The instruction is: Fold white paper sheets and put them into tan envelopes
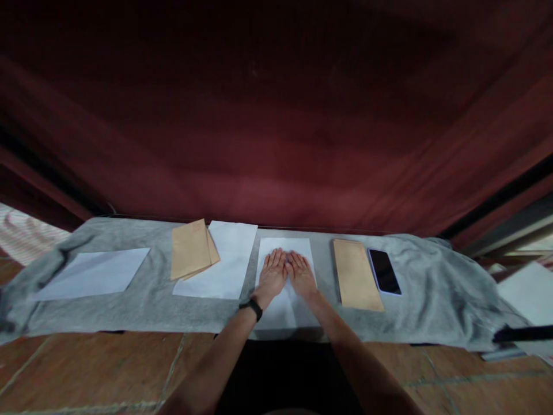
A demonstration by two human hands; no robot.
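Observation:
A white sheet of paper (pixel 287 314) lies in front of me on a grey cloth, with a faint crease down its middle. Flat on the sheet's upper half rests my left hand (pixel 273 272), fingers stretched out and a dark band on the wrist. My right hand (pixel 300 273) lies palm down beside it, its fingers also extended. The two hands nearly meet at the index fingers, close to the crease. Neither hand grips anything; whatever is under the palms is hidden.
Left of the sheet, brown envelopes (pixel 189 249) overlap another white paper (pixel 228 259); farther left lies one more paper (pixel 97 272). On the right are a stack of brown envelopes (pixel 356 274) and a phone (pixel 384 272). Behind the grey cloth (pixel 436 288) rises a dark red panel (pixel 276 144).

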